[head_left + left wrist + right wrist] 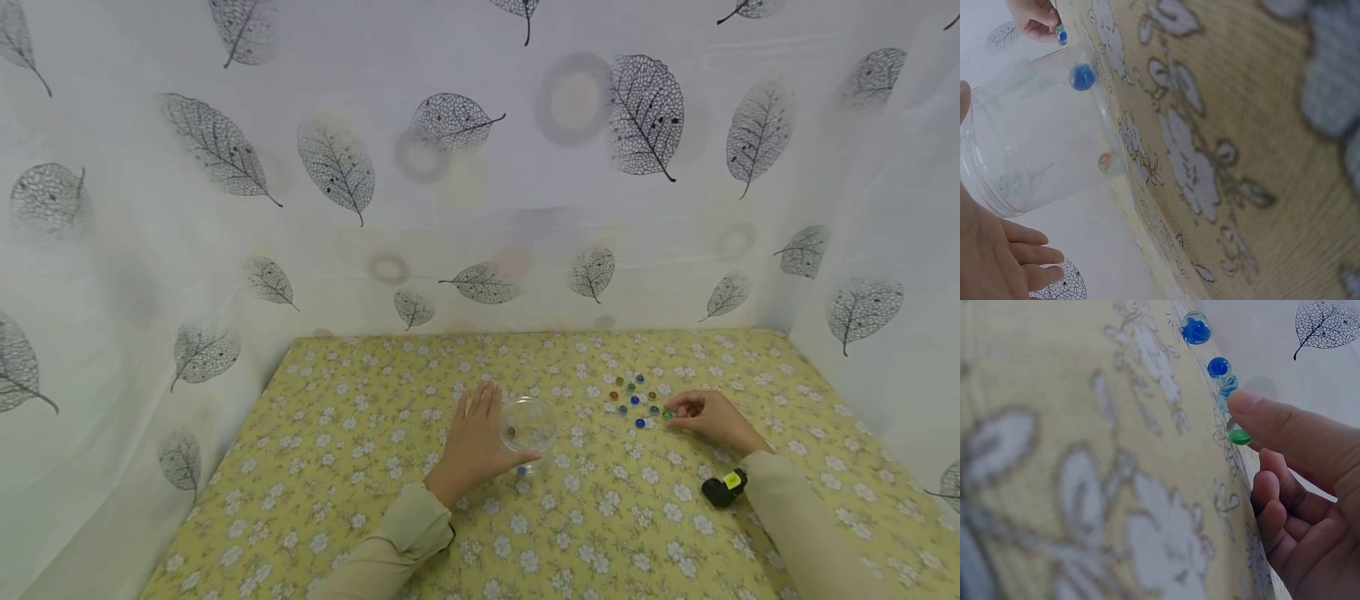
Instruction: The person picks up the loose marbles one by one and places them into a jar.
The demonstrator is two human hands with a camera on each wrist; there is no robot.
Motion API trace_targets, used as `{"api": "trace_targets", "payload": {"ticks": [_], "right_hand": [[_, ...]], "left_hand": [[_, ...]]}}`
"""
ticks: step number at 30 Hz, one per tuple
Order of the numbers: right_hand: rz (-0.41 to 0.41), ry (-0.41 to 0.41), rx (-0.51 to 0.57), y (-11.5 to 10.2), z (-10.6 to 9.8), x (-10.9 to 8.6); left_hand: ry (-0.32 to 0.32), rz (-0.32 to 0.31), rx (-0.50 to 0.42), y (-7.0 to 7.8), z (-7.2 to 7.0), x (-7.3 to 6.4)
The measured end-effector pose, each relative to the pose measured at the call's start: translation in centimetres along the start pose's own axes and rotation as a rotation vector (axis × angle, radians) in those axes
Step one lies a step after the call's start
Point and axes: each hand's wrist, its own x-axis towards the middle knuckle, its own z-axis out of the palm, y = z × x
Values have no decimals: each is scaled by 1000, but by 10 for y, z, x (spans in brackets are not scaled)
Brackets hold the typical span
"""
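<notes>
A clear plastic jar (529,429) stands upright on the cloth. Inside it lie a blue marble (1082,77) and a brownish-orange marble (1105,162), both at the bottom. My left hand (474,446) is beside the jar, its fingers extended along the left side and the thumb reaching across the near side. To the right, my right hand (712,419) pinches a green marble (1238,433) at the edge of a loose group of marbles. The thumb shows on the marble in the right wrist view; the index fingertip is partly hidden behind it.
Several blue, teal and amber marbles, among them a blue marble (640,423) and an orange marble (613,396), lie just left of the right hand. A black device with a yellow label (732,480) sits by the right wrist. Leaf-print curtains (495,208) enclose the flowered tablecloth (360,433).
</notes>
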Motion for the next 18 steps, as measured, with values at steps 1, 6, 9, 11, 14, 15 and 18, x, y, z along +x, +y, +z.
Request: {"api": "trace_targets", "payload": {"ticks": [1, 6, 9, 11, 14, 15, 18], "right_hand": [[2, 0, -1, 0, 0, 0], [5, -3, -11, 0, 1, 1], [5, -9, -16, 1, 0, 2], [5, -12, -18, 1, 0, 2], [4, -16, -19, -1, 0, 2], [4, -17, -21, -2, 0, 1], [0, -16, -28, -4, 1, 1]], "left_hand": [[-1, -1, 1, 0, 0, 0], [3, 1, 15, 0, 0, -1], [10, 4, 17, 1, -1, -1], [12, 6, 17, 1, -1, -1], [15, 9, 17, 1, -1, -1], [18, 10, 17, 1, -1, -1], [22, 12, 21, 1, -1, -1]]}}
